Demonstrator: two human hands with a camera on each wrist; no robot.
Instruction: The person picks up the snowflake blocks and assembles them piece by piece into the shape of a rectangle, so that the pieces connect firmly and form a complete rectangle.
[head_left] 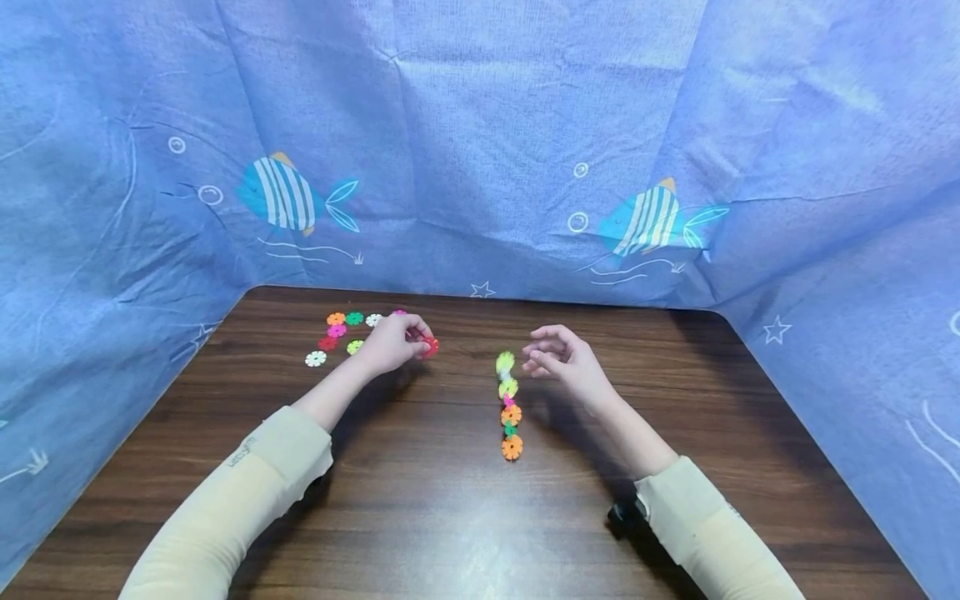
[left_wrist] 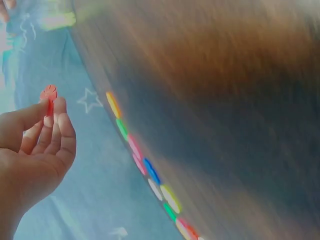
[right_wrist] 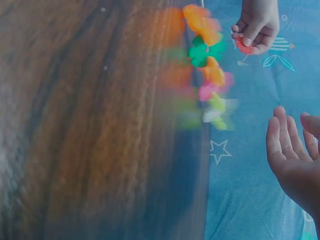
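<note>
My left hand (head_left: pixel 393 342) pinches a red flower-shaped disc (head_left: pixel 431 346) between thumb and fingers, above the table's far left part. The left wrist view shows the red disc (left_wrist: pixel 49 94) at the fingertips. A chain of interlocked flower discs (head_left: pixel 512 415) in orange, green, pink, yellow-green and white runs away from me near mid-table; its far end is blurred. To the right of that end is my right hand (head_left: pixel 566 362), fingers loosely bent and holding nothing. In the right wrist view this hand (right_wrist: pixel 297 160) is apart from the blurred chain (right_wrist: pixel 200 52).
Several loose flower discs, among them a white one (head_left: pixel 316 358) and a green one (head_left: pixel 354 318), lie at the far left of the brown table (head_left: pixel 420 517). My left forearm partly hides that group. A blue fish-print cloth (head_left: pixel 480 125) hangs behind the table and at both sides.
</note>
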